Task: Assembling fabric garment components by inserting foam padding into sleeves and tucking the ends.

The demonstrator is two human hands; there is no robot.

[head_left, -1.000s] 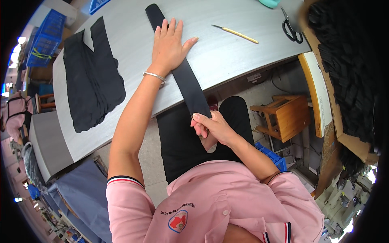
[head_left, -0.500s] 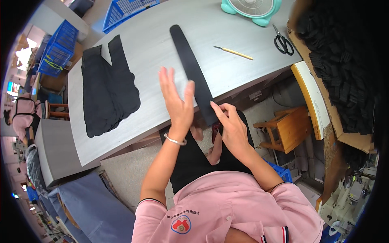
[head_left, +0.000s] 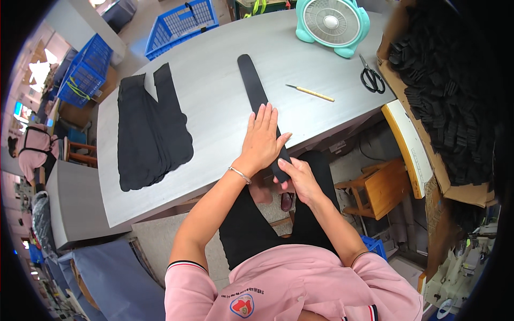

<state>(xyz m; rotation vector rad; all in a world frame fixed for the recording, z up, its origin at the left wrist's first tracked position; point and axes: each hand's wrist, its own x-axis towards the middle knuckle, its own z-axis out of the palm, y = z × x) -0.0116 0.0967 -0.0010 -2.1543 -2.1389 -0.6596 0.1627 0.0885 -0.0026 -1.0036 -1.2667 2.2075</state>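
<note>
- left hand (head_left: 261,139), centre of the clock face used here: palm down, spread flat across the middle of the black strip (head_left: 249,72), thumb out to the side
- right hand (head_left: 302,179), at 5 o'clock: closed on the strip's near end, thumb uppermost; the fingers beneath are partly hidden, so their exact grip cannot be told
- black strip: lies on the grey table (head_left: 214,80), rounded far end between 11 and 12 o'clock, near end past the table edge at 5
- good practice, as judged: even palm pressure along the length, a light pull at 5 o'clock, no twist; the table edge may crease the overhanging part
- pile of black fabric pieces (head_left: 155,139): 9 o'clock, apart from the strip
- pointed tool (head_left: 316,94): 2 o'clock, tip towards the strip, a possible snag; scissors (head_left: 368,70) beyond it
- turquoise fan (head_left: 331,22): 1 o'clock; blue basket (head_left: 184,40): 11 o'clock
- carton (head_left: 465,193) of black pieces: 3 o'clock; wooden stool (head_left: 388,192): 4 o'clock
</note>
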